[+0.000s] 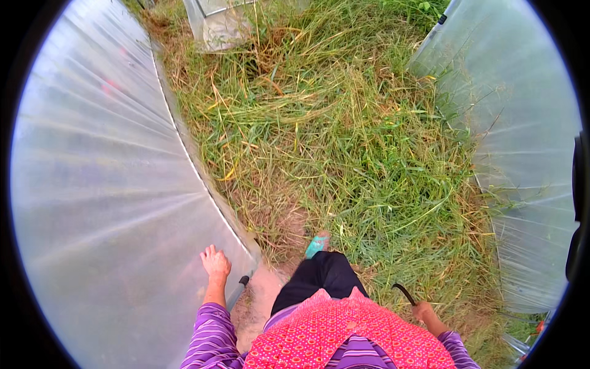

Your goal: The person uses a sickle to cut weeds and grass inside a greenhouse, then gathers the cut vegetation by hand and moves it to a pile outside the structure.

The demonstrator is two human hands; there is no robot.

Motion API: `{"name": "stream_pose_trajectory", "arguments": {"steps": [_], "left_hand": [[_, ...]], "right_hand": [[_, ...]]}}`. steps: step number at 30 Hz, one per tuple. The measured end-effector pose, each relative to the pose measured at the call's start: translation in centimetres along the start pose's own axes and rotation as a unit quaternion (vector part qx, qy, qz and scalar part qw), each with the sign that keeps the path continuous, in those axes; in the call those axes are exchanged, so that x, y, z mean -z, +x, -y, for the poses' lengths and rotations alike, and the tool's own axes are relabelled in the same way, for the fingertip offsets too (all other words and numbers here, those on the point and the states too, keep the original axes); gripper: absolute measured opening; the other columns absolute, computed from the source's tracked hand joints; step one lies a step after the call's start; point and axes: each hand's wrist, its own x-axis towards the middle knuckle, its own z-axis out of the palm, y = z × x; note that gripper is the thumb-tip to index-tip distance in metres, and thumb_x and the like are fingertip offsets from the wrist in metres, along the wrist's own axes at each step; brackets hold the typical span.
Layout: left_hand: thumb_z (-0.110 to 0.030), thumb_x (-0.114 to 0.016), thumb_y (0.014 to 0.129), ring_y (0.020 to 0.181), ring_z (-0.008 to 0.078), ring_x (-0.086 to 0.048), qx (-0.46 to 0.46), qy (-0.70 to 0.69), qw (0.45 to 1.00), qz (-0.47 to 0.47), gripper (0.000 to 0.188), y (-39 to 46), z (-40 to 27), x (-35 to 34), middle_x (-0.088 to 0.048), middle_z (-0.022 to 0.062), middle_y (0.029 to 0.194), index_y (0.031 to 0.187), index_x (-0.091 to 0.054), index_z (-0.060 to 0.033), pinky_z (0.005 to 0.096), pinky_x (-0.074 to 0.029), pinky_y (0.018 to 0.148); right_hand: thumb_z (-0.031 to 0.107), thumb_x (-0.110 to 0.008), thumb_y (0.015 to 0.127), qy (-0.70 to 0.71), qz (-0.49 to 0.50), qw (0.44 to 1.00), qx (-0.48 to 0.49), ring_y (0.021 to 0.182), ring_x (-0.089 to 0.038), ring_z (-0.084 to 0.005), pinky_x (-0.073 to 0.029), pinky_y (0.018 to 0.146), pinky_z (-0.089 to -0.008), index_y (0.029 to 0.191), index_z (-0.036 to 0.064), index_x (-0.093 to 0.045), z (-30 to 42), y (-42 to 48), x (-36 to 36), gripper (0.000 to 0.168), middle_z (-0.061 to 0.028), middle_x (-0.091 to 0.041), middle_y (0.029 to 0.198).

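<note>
My left hand [215, 264] is out at the left, in front of the clear plastic film [115, 203] of a greenhouse tunnel. Its fingers are slightly bent and apart, with nothing seen in them; whether they touch the film I cannot tell. Low on the right, my right hand [423, 312] grips a sickle [404, 292]. The dark curved blade points forward and left, over the grass, and the handle is hidden in my fist. Cut and flattened grass [322, 152] covers the ground before me, green mixed with dry straw.
A second plastic-film wall [521, 138] runs along the right side. A pipe with a black end cap [244, 280] stands by the left film's corner. Bare soil [265, 286] shows near my foot [318, 244]. Farther ahead is a film-covered frame [219, 27].
</note>
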Motion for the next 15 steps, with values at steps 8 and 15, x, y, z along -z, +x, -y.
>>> {"name": "stream_pose_trajectory", "arguments": {"steps": [8, 15], "left_hand": [[-0.023, -0.059, 0.071, 0.099, 0.0230, -0.048, 0.061, -0.117, 0.990, -0.039, 0.017, 0.0, 0.8, 0.2, -0.057, 0.0060, 0.095, 0.080, -0.070, -0.0134, 0.0377, -0.035, 0.085], [-0.029, -0.060, 0.073, 0.098, 0.0272, -0.059, 0.195, -0.347, 0.906, 0.147, 0.025, 6.7, -0.2, 2.1, -0.066, 0.0119, 0.099, 0.092, -0.072, -0.0180, 0.0391, -0.045, 0.086]], "right_hand": [[0.031, -0.052, 0.087, -0.063, -0.169, 0.956, 0.233, 0.081, -0.061, -0.0377, -0.048, 0.073, -0.0418, 0.102, 0.007, -0.062, 18.8, -0.3, 14.1, 0.030, -0.0217, -0.063, 0.085], [0.028, -0.047, 0.090, -0.027, -0.188, 0.898, 0.398, 0.095, -0.057, -0.0377, -0.046, 0.082, -0.0456, 0.111, 0.013, -0.058, 43.1, -5.1, 24.3, 0.028, -0.0179, -0.063, 0.098]]}}
